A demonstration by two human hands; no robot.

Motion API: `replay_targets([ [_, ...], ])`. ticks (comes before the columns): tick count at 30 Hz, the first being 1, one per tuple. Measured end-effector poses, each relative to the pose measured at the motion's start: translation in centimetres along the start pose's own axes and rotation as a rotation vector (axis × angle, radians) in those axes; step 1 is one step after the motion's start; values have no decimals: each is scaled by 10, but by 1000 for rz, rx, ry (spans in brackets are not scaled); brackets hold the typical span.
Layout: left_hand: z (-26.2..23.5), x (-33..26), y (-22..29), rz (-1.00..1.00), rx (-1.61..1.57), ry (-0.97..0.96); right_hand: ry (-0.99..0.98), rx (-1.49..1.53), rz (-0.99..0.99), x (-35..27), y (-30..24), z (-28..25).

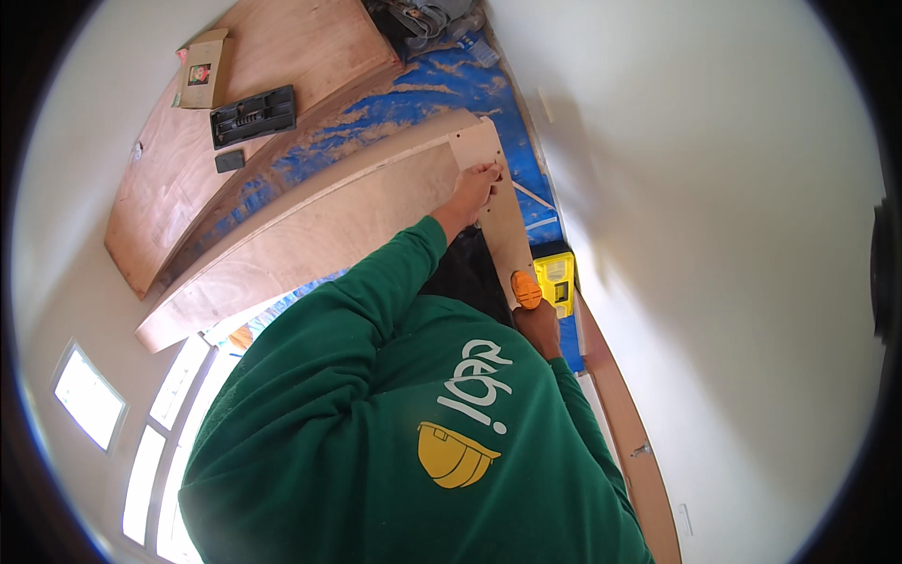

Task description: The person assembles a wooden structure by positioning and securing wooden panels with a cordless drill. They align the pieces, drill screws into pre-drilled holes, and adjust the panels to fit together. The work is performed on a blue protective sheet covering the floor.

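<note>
A long plywood frame (319,214) stands on edge in front of me, its narrow end board (510,235) dotted with small dark holes. My left hand (477,188) is at the upper part of that board, fingers pinched together near one of the holes. Whatever is between those fingertips is too small to make out. Lower along the same board, my right hand (538,327) is closed round an orange tool with dark slots (526,290). Only the tool's rounded orange end shows; its other parts are hidden.
A blue tarp (451,80) strewn with sawdust covers the floor. Beside my right hand is a yellow and black case (556,282). On a wooden panel (301,47) lie a cardboard box (204,70) and a black tray (252,117). A white wall (695,235) borders the right.
</note>
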State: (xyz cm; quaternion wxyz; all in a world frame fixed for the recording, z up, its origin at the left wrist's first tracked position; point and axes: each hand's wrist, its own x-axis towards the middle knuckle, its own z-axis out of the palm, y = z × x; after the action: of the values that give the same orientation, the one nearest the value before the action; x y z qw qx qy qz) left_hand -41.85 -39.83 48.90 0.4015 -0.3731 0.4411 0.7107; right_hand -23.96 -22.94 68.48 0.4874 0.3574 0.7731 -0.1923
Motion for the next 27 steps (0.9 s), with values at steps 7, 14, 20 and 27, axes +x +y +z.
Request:
replay_targets([
  [7, 3, 10, 15, -26, -144, 99, -8, 11, 23, 6, 2, 0],
  [14, 3, 7, 19, -64, -141, 103, -19, -4, 0, 11, 3, -4],
  [20, 5, 8, 27, -84, -186, 124, -18, 7, -2, 13, 2, -5],
  [27, 1, 13, 24, -99, -261, 168, -25, -3, -2, 16, 1, -9],
])
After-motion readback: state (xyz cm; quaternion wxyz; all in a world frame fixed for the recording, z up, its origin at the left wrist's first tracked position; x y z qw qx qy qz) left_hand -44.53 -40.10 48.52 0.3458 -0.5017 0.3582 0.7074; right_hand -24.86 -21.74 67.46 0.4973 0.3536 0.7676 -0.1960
